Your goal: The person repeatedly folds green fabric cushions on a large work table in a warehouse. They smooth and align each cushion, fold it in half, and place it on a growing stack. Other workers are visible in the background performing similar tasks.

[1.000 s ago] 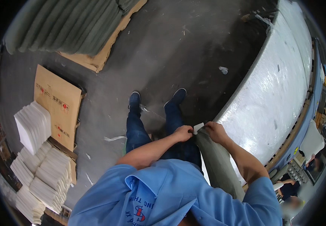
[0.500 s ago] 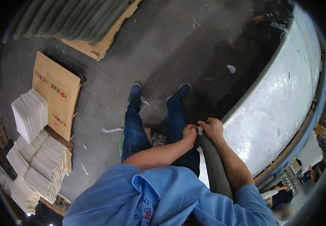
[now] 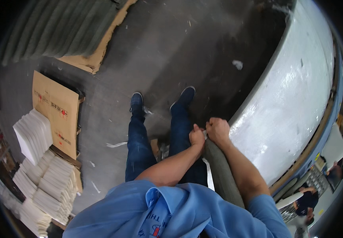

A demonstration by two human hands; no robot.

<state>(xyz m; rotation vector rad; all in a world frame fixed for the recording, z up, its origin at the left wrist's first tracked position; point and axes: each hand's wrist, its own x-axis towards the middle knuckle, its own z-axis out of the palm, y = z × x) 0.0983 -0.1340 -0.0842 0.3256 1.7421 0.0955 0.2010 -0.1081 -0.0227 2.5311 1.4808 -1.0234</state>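
At the near edge of the white glossy surface (image 3: 290, 103), both hands, left (image 3: 197, 137) and right (image 3: 218, 130), gripped a grey-green rolled fabric strip (image 3: 223, 174).

Two hands show, the left hand (image 3: 197, 137) and the right hand (image 3: 218, 130), side by side and both closed on one grey-green roll of material (image 3: 223, 178) that runs back under the right forearm. Just right of the hands lies one large white table (image 3: 294, 99). Ahead of the hands stand two dark shoes (image 3: 136, 102). Far to the left of the hands are one flat cardboard box (image 3: 56, 111) and several stacks of white sheets (image 3: 32, 135), too many to count exactly. Far ahead and left lies one pile of grey-green panels (image 3: 60, 27) on one cardboard sheet (image 3: 96, 59). One small white scrap (image 3: 238, 64) lies ahead of the right hand. One other person (image 3: 306, 200) stands behind and right.
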